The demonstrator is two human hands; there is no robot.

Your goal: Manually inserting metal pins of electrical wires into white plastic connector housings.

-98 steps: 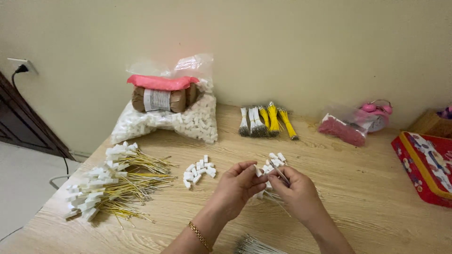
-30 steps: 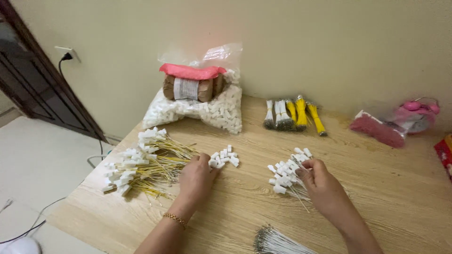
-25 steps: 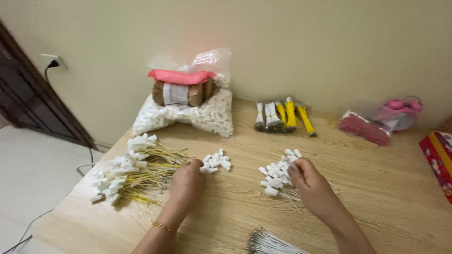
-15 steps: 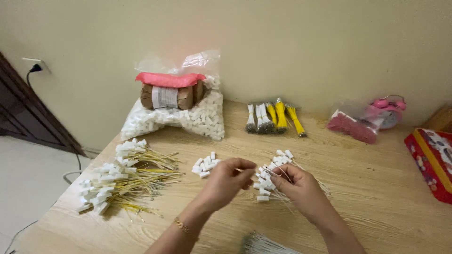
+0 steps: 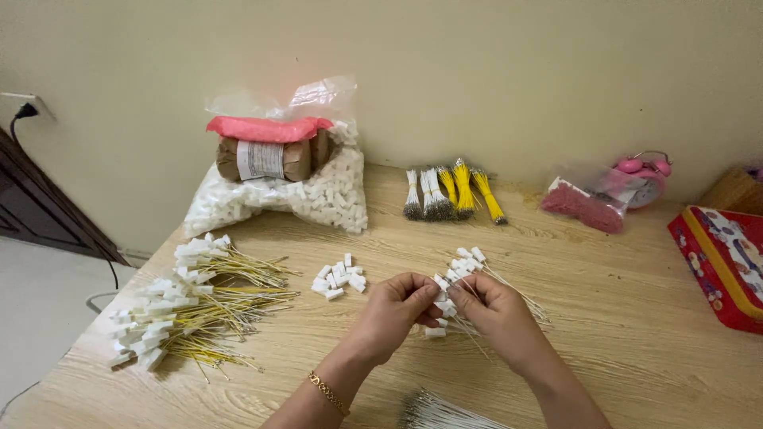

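White plastic everywhere on this wooden table (image 5: 604, 318), and from the head camera the hands meet right in the middle of it. Left hand (image 5: 395, 306) is curled, thumb and forefinger pinched on a small white connector (image 5: 439, 284); right hand (image 5: 493, 310) closes in from the other side, fingertips pinched on what looks like a thin white wire, though the wire itself is too fine to follow between the fingers. Both hands are raised just above the tabletop, close together, likely so that wire end and connector can be lined up by eye.

Just beyond the right hand lies a small fan of white wires with connectors (image 5: 469, 266); their capped ends point up and left, long axes running down and right across the grain. The pinched connector sits at the near end of that fan.

Loose connectors (image 5: 338, 278) wait just left of the left hand, within easy reach. Farther left, a heap of yellow wires with white caps (image 5: 191, 306), caps toward the table edge. At the wall: a clear bag of white pieces (image 5: 318, 195) with a brown parcel (image 5: 266, 159) on top, bundles of white and yellow wires (image 5: 449, 191), a pink alarm clock (image 5: 644, 176) and a red tin (image 5: 723, 262).
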